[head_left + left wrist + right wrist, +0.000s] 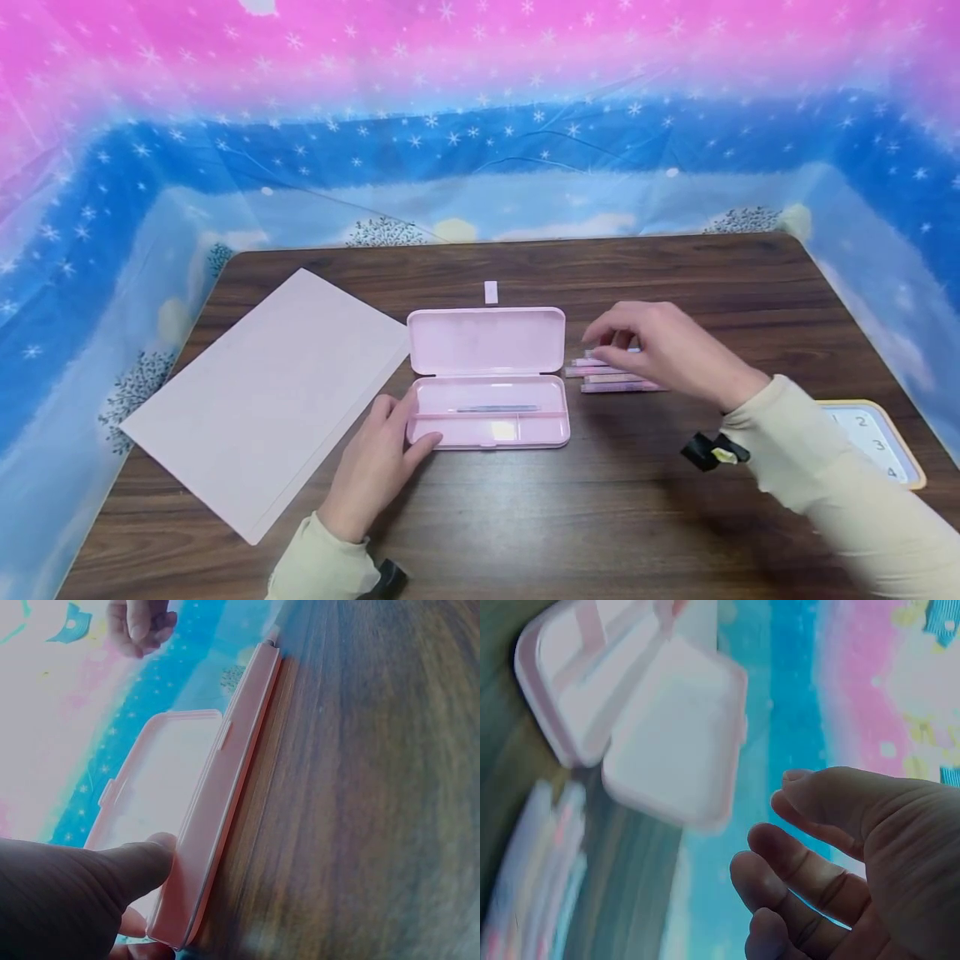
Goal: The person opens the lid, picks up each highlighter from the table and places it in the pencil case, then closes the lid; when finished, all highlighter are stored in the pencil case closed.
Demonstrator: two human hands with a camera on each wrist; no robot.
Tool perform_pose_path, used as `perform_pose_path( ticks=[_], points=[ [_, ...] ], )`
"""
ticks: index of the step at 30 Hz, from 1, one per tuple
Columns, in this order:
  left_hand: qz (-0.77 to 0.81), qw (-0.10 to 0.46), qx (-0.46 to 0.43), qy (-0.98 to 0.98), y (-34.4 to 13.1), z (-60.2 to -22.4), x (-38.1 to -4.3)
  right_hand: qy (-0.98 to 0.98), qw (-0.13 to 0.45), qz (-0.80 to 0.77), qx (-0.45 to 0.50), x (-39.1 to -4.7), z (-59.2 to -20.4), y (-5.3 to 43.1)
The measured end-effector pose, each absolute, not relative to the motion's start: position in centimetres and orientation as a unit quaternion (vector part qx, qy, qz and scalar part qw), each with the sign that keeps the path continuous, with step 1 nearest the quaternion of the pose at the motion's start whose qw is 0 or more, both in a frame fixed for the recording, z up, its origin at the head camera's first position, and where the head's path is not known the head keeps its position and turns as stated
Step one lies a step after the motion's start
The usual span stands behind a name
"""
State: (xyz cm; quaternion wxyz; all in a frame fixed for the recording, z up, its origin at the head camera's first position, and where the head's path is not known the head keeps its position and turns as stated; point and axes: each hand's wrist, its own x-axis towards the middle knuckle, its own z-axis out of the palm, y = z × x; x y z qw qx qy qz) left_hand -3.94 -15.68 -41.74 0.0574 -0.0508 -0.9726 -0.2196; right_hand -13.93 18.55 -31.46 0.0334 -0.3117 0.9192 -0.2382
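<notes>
A pink pencil case (486, 340) lies unfolded on the table, its lid tipped back. One slim pen (498, 408) rests in the rear compartment. My left hand (378, 467) holds the left end of the case, and in the left wrist view its thumb (142, 866) presses on the case's front wall (210, 817). To the right of the case, several pinkish pens (615, 385) lie side by side. Over them hovers my right hand (663, 346), fingers loosely bent. The right wrist view shows nothing between its thumb and fingers (802, 877).
A small whitish eraser (491, 292) sits behind the lid. Left of the case is a large pale sheet or folder (270, 400). A board with numbers (862, 425) lies at the right edge, partly behind the right sleeve. Printed cloth (480, 142) surrounds the brown table (540, 525).
</notes>
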Motion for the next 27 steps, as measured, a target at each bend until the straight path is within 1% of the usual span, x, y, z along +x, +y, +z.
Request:
perform_pose_path(
  ticks=[7,16,22,27],
  points=[
    [-0.222,0.068,-0.058,-0.971,-15.7,-41.7,-3.9,0.946,0.041,-0.201,-0.252,-16.0,-31.1,22.5],
    [-0.218,0.065,-0.056,-0.972,-15.7,-41.8,-4.0,0.954,0.109,-0.175,-0.216,-18.1,-34.1,26.7],
    [-0.215,0.063,-0.054,-0.973,-15.7,-41.9,-4.0,0.950,0.129,-0.160,-0.234,-19.8,-36.4,27.9],
    [-0.217,0.060,-0.050,-0.973,-15.7,-41.8,-3.9,0.947,0.130,-0.143,-0.256,-20.5,-37.7,27.9]
  ],
)
